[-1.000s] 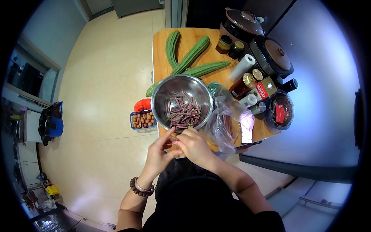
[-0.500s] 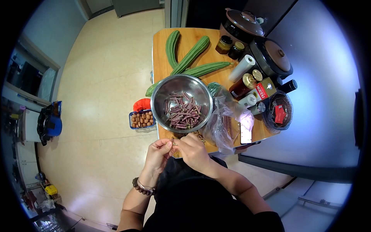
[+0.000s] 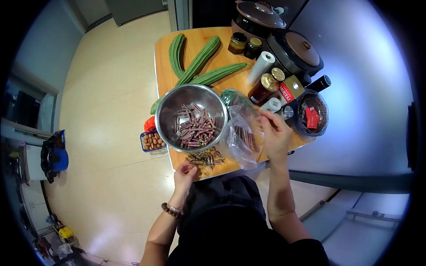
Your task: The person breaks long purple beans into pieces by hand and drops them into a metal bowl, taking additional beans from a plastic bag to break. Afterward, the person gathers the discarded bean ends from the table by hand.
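A steel mixing bowl holds many short pieces of purple long bean. Below its rim lies a heap of bean trimmings on the wooden table. My left hand rests at the table's front edge beside that heap, its fingers curled together; whatever they hold, if anything, is hidden. To the right of the bowl is a clear plastic bag with long purple beans inside. My right hand pinches the bag's upper right edge between thumb and fingers.
Several green ridged gourds lie behind the bowl. Jars, bottles, a plastic roll and two cookers crowd the right side. A basket of eggs stands left of the table; a lined basket sits far right.
My hands, together before the bowl earlier, have parted. The right has gone right to the plastic bag; the left has dropped beside the trimmings, now uncovered. The whole view has shifted, and the phone is out of sight.
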Tool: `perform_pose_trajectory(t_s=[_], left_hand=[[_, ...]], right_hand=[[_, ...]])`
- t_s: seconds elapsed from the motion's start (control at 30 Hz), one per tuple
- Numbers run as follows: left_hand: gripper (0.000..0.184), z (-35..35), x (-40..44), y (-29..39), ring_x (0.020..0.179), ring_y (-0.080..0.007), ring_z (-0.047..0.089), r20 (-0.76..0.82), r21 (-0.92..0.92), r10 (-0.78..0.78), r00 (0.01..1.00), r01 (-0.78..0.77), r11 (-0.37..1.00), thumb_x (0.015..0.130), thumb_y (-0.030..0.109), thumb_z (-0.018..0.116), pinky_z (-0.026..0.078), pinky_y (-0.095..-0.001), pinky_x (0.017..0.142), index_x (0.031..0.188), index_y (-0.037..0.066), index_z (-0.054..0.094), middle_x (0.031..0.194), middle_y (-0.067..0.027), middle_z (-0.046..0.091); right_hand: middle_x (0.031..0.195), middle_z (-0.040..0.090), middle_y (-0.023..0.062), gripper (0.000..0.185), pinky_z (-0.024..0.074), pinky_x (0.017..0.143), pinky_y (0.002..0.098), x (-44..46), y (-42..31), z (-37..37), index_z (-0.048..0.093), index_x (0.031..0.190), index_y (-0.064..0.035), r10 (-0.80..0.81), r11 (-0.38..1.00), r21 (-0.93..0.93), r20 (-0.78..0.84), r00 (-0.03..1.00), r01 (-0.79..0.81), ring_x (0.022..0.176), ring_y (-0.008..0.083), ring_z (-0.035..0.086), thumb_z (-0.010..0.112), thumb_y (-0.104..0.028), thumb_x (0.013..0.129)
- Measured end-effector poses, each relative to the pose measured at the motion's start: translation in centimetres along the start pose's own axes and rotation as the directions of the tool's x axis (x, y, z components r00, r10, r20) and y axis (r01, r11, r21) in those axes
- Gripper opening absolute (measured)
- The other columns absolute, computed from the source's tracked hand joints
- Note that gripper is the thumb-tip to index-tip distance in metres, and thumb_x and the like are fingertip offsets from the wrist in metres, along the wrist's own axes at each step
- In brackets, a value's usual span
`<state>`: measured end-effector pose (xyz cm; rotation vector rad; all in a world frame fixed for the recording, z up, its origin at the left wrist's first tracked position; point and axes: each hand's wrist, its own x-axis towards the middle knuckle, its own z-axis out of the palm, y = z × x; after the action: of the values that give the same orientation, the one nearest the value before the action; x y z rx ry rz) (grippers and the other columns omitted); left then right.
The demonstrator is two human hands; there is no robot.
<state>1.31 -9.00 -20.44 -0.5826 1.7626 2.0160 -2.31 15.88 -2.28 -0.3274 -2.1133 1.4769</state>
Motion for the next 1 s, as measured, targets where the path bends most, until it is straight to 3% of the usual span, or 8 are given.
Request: perform_pose_trajectory(t_s=[0.07,0.13,0.2,0.4,0.5,0.77,0.97,1.0], left_hand=[[0.023,0.1,-0.5,2.0,0.077,-0.0121,0.059,-0.007,0.172,0.161,0.987,-0.157,0.972,0.08,0.007,0.065,0.05,-0.0243,0.063,0.1,-0.003,0.058,0.084,-0.0071,0.062],[0.011,1.4,-0.7,5.9,0.073,-0.0141,0.059,0.003,0.394,0.421,0.907,-0.388,0.833,0.081,0.01,0.064,0.048,-0.0264,0.064,0.082,-0.001,0.064,0.072,-0.0083,0.06],[0.008,3.1,2.3,9.9,0.065,-0.0217,0.057,0.192,0.544,0.707,0.681,-0.674,0.501,0.079,0.008,0.064,0.046,-0.0301,0.062,0.084,0.001,0.065,0.07,-0.0112,0.058],[0.011,9.0,15.2,11.1,0.073,-0.0302,0.059,0.506,0.656,0.655,0.562,-0.743,0.131,0.077,0.01,0.059,0.048,-0.0392,0.069,0.083,0.005,0.067,0.078,-0.0161,0.059],[0.013,10.2,18.7,9.9,0.085,-0.0273,0.058,0.7,0.7,0.414,0.582,-0.674,-0.236,0.077,0.012,0.054,0.048,-0.0376,0.073,0.079,0.009,0.066,0.088,-0.0115,0.059],[0.011,11.7,19.9,9.7,0.08,-0.0311,0.058,0.753,0.657,0.291,0.59,-0.694,-0.294,0.078,0.013,0.056,0.048,-0.0393,0.071,0.078,0.006,0.065,0.086,-0.0132,0.057],[0.008,10.8,11.9,14.7,0.072,-0.0303,0.06,0.522,0.684,0.642,0.561,-0.725,0.079,0.075,0.008,0.061,0.048,-0.0362,0.065,0.077,0.001,0.063,0.077,-0.0155,0.061],[0.006,9.9,9.3,15.5,0.068,-0.0278,0.06,0.472,0.687,0.68,0.561,-0.717,0.114,0.074,0.006,0.064,0.048,-0.0339,0.061,0.076,0.0,0.063,0.076,-0.0145,0.061]], right_hand=[[0.079,0.062,0.0048,0.016,0.0438,0.061,0.0184,-1.0,1.1,-2.4,0.064,0.097,0.0039,0.262,0.963,0.056,0.042,0.964,-0.264,0.067,0.0065,0.055,0.055,0.0,0.084],[0.077,0.062,0.0044,0.016,0.0429,0.059,0.0183,-3.2,3.9,-4.1,0.064,0.096,0.0037,0.299,0.954,-0.014,0.076,0.951,-0.299,0.066,0.0063,0.054,0.055,-0.001,0.084],[0.076,0.062,0.0037,0.015,0.0428,0.058,0.0194,-5.9,6.0,-5.0,0.064,0.096,0.0029,0.387,0.921,-0.108,0.138,0.912,-0.374,0.065,0.0066,0.054,0.055,-0.001,0.084],[0.076,0.064,0.0041,0.014,0.0458,0.062,0.0215,-10.7,7.1,-4.7,0.064,0.094,0.0028,0.514,0.836,0.07,0.248,0.821,-0.545,0.068,0.0082,0.058,0.058,-0.002,0.082],[0.077,0.065,0.0047,0.014,0.0463,0.062,0.0218,-11.1,7.7,-4.6,0.064,0.093,0.0026,0.529,0.833,0.063,0.197,0.826,-0.549,0.068,0.0089,0.059,0.059,-0.002,0.081],[0.08,0.066,0.0124,0.015,0.0473,0.064,0.0286,-8.5,11.3,-4.5,0.065,0.092,-0.0006,0.465,0.882,-0.179,0.178,0.867,-0.437,0.071,0.0195,0.064,0.059,-0.008,0.08],[0.087,0.064,0.0148,0.035,0.0472,0.074,0.0318,-2.4,14.1,-4.4,0.054,0.116,-0.004,0.387,0.901,-0.28,0.171,0.906,-0.332,0.081,0.0264,0.062,0.05,-0.001,0.082],[0.092,0.064,0.0129,0.042,0.0476,0.073,0.029,-1.4,14.6,-4.5,0.047,0.124,-0.0064,0.369,0.914,-0.243,0.161,0.915,-0.326,0.08,0.0207,0.061,0.05,0.0,0.083]])
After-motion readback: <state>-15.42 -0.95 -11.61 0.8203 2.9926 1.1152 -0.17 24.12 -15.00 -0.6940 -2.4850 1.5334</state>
